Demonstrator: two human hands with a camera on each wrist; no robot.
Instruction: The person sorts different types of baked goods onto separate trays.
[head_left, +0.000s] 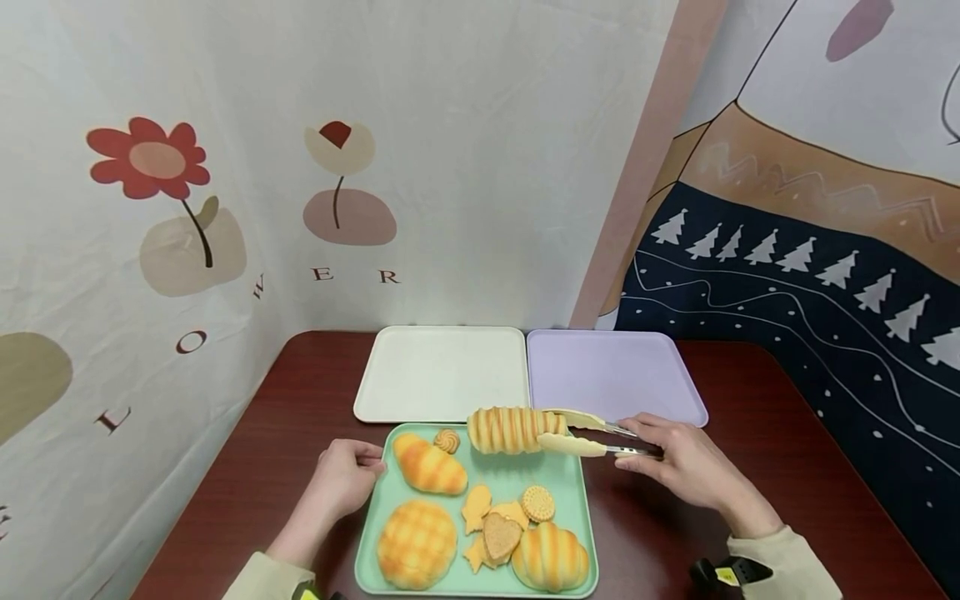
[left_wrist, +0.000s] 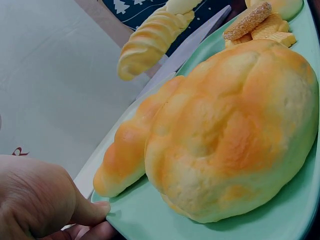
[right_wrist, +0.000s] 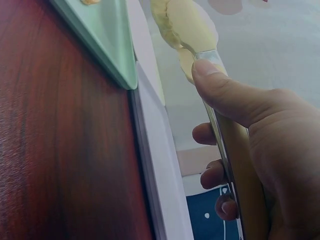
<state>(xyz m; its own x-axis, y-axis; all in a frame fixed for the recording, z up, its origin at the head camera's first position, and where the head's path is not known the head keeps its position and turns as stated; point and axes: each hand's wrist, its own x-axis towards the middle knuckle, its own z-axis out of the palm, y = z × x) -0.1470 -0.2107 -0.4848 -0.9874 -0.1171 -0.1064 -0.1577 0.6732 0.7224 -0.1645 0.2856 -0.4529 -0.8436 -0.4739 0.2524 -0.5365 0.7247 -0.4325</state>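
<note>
Cream-tipped tongs [head_left: 577, 447] hold a striped roll [head_left: 502, 430] over a green tray [head_left: 555, 479]

The right hand [head_left: 678, 457], right of centre in the head view, wraps its thumb and fingers around the tongs' metal handles. Their tips clasp the right end of the roll, which sits just below the middle of the frame, raised over the tray's upper right edge. At lower left of centre, the left hand [head_left: 345, 477] pinches the tray's upper left corner, thumb on top and fingers beneath.

On the tray, a long bun [head_left: 430, 465] lies at upper left beside a swirl cookie [head_left: 447, 440]; a round loaf [head_left: 417, 543] fills the lower left, and a ridged bun [head_left: 551, 558] the lower right. Between them, a heart-shaped cookie [head_left: 501, 536] rests on other cookies, with a round cookie [head_left: 537, 503] near it. Behind, a white tray [head_left: 442, 375] and a purple tray [head_left: 607, 375] stand side by side on the dark red table [head_left: 645, 542].
</note>
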